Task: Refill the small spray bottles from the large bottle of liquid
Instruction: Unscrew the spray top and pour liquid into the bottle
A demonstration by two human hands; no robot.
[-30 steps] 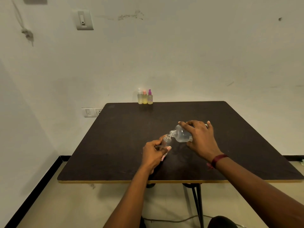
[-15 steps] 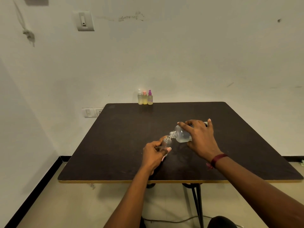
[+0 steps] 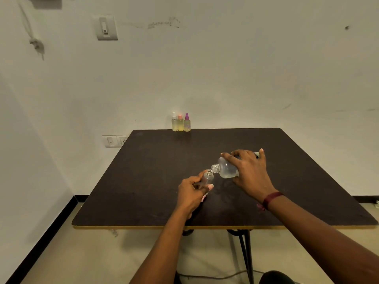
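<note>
We face a pale wall behind a dark counter. High on the left hangs a switch plate, and a socket panel sits lower, beside the counter's far left corner. At the far edge three capped spray bottles stand touching in a row, topped white, pink and purple. Near the middle our left hand curls its fingers round a small uncapped bottle, which is tilted. The large bottle lies tipped, its open neck just above that mouth. Our right hand grips it from above. A dark red band circles that wrist.
</note>
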